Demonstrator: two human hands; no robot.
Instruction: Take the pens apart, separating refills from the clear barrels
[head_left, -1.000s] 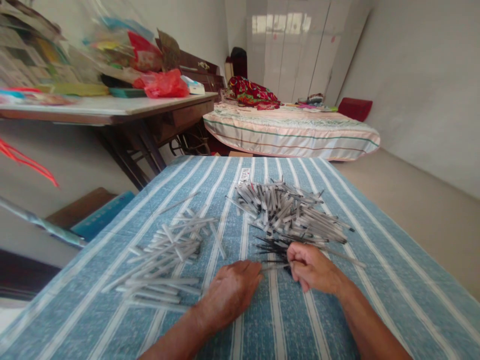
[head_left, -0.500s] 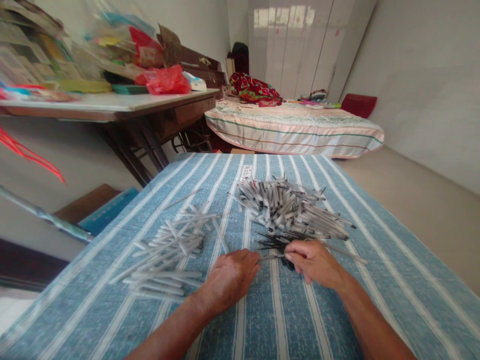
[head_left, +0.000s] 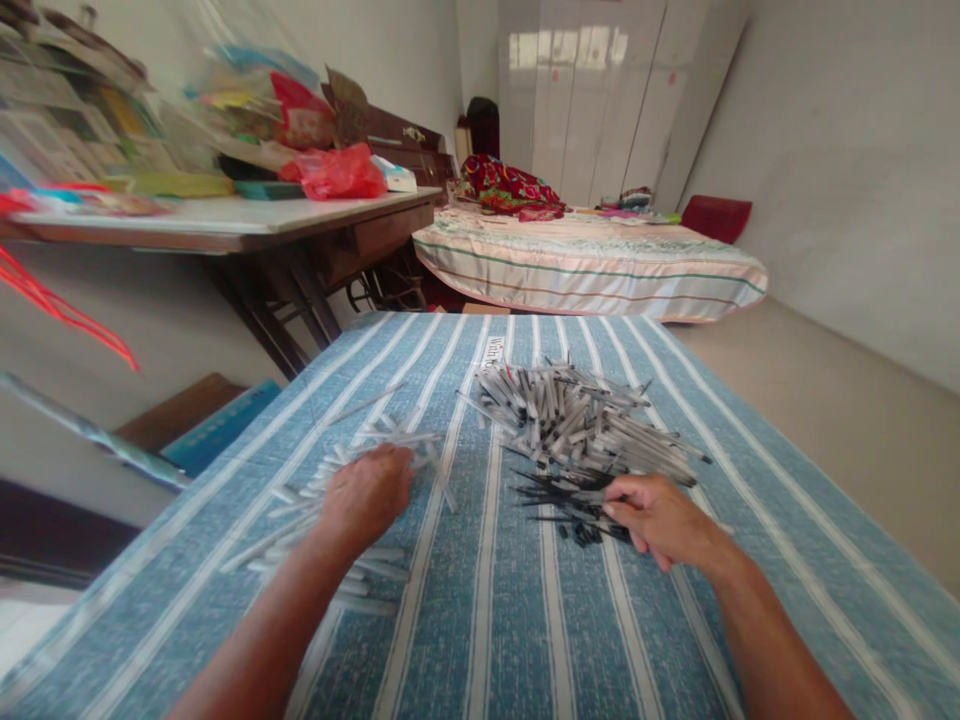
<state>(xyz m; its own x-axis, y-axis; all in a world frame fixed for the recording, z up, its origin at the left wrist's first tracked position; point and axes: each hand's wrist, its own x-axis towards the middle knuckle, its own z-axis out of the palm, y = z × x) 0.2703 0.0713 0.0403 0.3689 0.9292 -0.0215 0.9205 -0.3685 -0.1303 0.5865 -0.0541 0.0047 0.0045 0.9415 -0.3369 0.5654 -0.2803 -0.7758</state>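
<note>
1. We see smooth, cloudy plastic in the tubes (head_left: 645,455).
2. We find the cloth (head_left: 517,640) under them matt and coarsely woven.
3. We notice thin, crinkled, shiny plastic in the red bag (head_left: 352,175).
4. To us, the wardrobe doors (head_left: 585,110) look glossy.

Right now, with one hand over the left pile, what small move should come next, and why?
Perhaps loosen the left hand over the pale tubes, releasing anything it holds: it is at that pile, its grip hidden, while the right hand is by the black sticks.
</note>
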